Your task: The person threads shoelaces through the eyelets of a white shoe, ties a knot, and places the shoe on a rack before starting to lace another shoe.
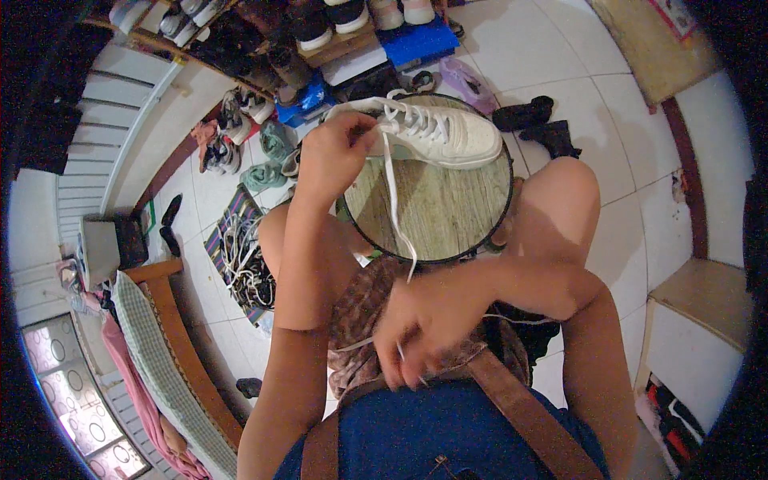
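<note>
A white lace-up sneaker (462, 135) lies on a round wood-grain stool top (444, 210), its toe pointing right. My left hand (339, 150) is at the sneaker's heel end, its thumb and fingers pinched at the upper by the laces; what exactly they pinch is hard to make out. From there a white shoelace (393, 198) hangs across the stool top towards my lap. My right hand (420, 330), blurred, is over my lap near the apron, with its fingers closed on a thin white lace end. The sneaker's laces run criss-cross through its eyelets.
Shoes and boxes, one a blue box (420, 45), fill a rack beyond the stool. Black boots (537, 120) and a purple shoe (465, 81) lie on the tiled floor. A heap of laces (246, 258) rests on a striped cloth at left, near a wooden bench (186, 360).
</note>
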`<state>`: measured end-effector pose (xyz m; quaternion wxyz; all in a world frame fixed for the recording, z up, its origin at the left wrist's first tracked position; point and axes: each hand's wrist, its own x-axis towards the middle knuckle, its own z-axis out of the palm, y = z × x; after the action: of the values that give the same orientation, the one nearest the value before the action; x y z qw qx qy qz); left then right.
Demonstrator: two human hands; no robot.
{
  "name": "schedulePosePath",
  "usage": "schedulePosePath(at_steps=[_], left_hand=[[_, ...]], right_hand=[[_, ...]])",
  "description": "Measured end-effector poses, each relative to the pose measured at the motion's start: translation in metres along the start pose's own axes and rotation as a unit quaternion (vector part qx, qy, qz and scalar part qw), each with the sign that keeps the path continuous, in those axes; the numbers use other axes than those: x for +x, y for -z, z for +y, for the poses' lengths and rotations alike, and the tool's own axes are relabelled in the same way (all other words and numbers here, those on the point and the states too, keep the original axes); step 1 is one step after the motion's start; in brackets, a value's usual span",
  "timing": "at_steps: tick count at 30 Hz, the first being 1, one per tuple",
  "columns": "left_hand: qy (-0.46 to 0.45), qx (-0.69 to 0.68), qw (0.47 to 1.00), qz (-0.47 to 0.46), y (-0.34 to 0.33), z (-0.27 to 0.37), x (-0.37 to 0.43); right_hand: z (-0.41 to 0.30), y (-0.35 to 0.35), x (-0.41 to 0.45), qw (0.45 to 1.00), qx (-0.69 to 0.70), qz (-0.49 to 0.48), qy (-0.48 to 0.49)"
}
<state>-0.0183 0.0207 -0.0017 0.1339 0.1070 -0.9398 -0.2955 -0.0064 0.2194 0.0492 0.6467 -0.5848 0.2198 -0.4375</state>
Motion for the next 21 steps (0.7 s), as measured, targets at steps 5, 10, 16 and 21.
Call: schedulePosePath(at_steps=[5, 10, 16, 21], left_hand=[[0.178, -0.171, 0.969, 0.017, 0.003, 0.010, 0.007], [0.017, 0.168, 0.982, -0.086, -0.012, -0.005, 0.025], [0.007, 0.067, 0.989, -0.132, -0.013, -0.008, 0.034], [0.120, -0.209, 0.960, -0.139, -0.023, 0.001, 0.004]], right_hand=[[0.022, 0.065, -0.042, 0.717, -0.252, 0.649, -0.020], [0.045, 0.098, -0.083, 0.409, -0.610, 0.645, -0.213], [0.068, 0.098, -0.075, 0.454, -0.519, 0.634, -0.349], [0.085, 0.118, -0.086, 0.386, -0.540, 0.705, -0.249]])
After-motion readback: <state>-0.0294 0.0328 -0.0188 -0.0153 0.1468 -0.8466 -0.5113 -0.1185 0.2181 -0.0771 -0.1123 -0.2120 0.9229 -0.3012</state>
